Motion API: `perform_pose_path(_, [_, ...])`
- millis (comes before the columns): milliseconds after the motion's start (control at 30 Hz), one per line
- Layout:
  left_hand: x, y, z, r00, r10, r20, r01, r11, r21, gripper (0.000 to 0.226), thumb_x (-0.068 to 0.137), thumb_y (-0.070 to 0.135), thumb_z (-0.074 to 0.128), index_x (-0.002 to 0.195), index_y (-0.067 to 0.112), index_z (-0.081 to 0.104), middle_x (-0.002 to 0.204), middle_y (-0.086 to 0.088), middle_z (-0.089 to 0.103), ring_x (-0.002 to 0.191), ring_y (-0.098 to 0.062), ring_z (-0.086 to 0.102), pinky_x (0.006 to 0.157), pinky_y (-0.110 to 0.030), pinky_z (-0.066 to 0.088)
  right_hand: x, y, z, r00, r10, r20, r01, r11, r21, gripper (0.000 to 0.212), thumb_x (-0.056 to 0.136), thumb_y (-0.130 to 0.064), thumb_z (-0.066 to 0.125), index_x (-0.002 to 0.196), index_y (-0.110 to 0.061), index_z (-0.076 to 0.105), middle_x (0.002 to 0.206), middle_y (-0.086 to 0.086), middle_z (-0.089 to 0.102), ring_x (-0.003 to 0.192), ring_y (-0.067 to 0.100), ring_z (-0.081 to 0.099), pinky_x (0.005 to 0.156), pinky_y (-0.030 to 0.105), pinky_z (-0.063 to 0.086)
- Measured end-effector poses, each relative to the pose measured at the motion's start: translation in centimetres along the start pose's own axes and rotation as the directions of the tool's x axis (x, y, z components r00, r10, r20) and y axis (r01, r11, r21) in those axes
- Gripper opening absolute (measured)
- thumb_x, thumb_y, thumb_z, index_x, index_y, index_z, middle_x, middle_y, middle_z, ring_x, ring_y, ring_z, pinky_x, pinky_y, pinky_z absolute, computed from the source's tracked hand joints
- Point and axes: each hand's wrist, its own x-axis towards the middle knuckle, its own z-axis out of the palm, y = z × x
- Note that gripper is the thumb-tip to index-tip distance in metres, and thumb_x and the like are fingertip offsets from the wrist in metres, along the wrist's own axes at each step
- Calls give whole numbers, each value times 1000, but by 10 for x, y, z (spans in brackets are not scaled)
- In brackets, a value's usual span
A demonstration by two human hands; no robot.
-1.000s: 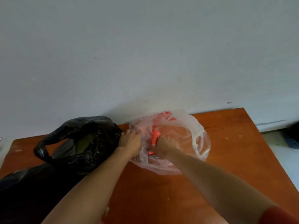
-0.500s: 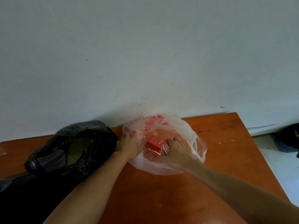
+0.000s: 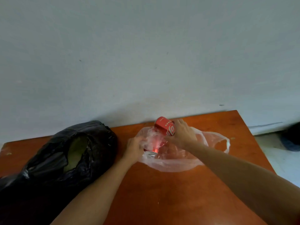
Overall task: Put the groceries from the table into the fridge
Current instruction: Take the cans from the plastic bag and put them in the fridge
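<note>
Right hand [image 3: 182,134] wraps 1 can [image 3: 164,126], tilted, just above the bag [image 3: 175,161]. Left fingers [image 3: 138,141] pinch the bag's rim. Rigid, probably slick and weighty; grip it around the middle.

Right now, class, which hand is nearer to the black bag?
Left. The left hand grips the clear bag just beside the black bag; the right hand, holding a red can, is farther off.

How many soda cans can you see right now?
2. One red can is gripped in the right hand, lifted above the clear bag. A second can lies inside it by the left hand. More may be hidden.
</note>
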Motion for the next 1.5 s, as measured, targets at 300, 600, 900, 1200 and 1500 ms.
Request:
perform_pose_path(300, [52, 2, 20, 933, -224, -283, 261, 960, 102, 23, 91, 17, 53, 107, 12, 68, 108, -19, 67, 100, -40, 61, 80, -40, 49, 26, 31, 44, 998, 52, 25, -51, 998, -24, 73, 73, -43, 74, 132, -21, 38, 124, 5, 52, 112, 30, 51, 87, 41, 47])
perform_pose_path(600, [70, -29, 42, 963, -184, -196, 255, 858, 446, 37, 94, 13, 39, 126, 14, 57, 124, -15, 60, 109, -37, 55, 84, -39, 46, 20, 44, 70, 995, -64, 79, 70, 994, -81, 101, 72, -78, 51, 150, -30, 7, 146, 12, 31, 131, 37, 33, 103, 52, 38])
perform_pose_path(900, [8, -43, 47, 991, -39, 125, -53, 748, 661, 68, 90, 24, 56, 147, 11, 22, 152, -8, 29, 138, -24, 27, 110, -37, 29, 66, 17, 56, 901, -379, 210, 428, 857, -287, 54, 89, -63, 37, 139, -45, 38, 152, -2, 32, 138, 25, 26, 99, 50, 36])
perform_pose_path(1200, [-35, -53, 48, 980, 178, 90, -192, 727, 659, 97, 80, 21, 68, 153, 25, 4, 146, -15, 40, 135, -33, 37, 109, -45, 35, 78, -22, 70, 987, 128, 96, -105, 970, -219, 40, 92, -46, 44, 114, -18, 62, 120, 7, 61, 121, 27, 46, 89, 47, 37])
perform_pose_path(1500, [17, -36, 34, 968, -137, 210, -31, 765, 644, 53, 91, 28, 55, 141, 20, 39, 147, -3, 34, 133, -28, 32, 107, -48, 35, 29, 31, 59, 992, -25, 125, 18, 998, 58, 50, 87, -66, 42, 119, -33, 61, 131, 0, 48, 123, 25, 39, 96, 44, 39])
